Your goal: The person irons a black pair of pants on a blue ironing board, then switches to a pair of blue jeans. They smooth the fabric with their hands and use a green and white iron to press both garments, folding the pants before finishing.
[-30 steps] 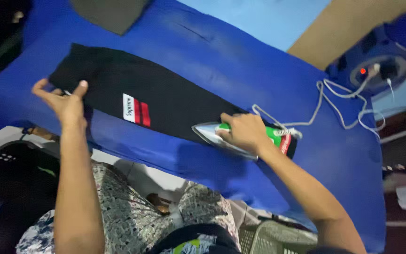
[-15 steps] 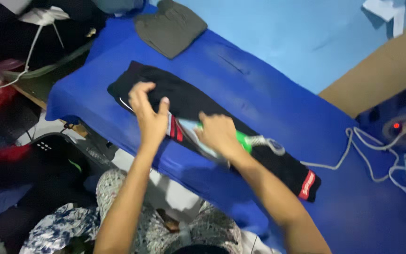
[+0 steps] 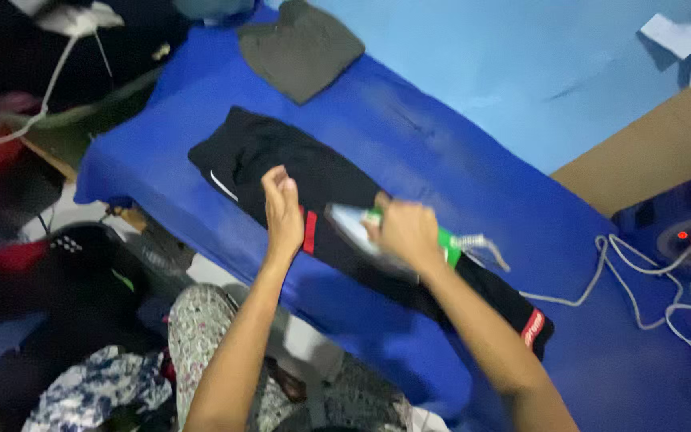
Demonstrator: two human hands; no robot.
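A black garment (image 3: 325, 180) with red and white marks lies stretched along a blue padded ironing surface (image 3: 457, 160). My right hand (image 3: 408, 232) grips the green handle of a clothes iron (image 3: 361, 230), whose shiny soleplate rests on the garment's middle. My left hand (image 3: 283, 210) presses flat on the cloth just left of the iron, near a red stripe. The image is motion-blurred.
A folded grey garment (image 3: 301, 50) lies at the surface's far end. The iron's white cord (image 3: 601, 284) runs right to a socket with a red light (image 3: 685, 236). Piles of clothes (image 3: 33, 88) sit at the left. My patterned trousers (image 3: 201, 336) show below.
The iron has slid from the garment's right end toward its middle. My left hand moved from the left end to just beside the iron. The camera swung left.
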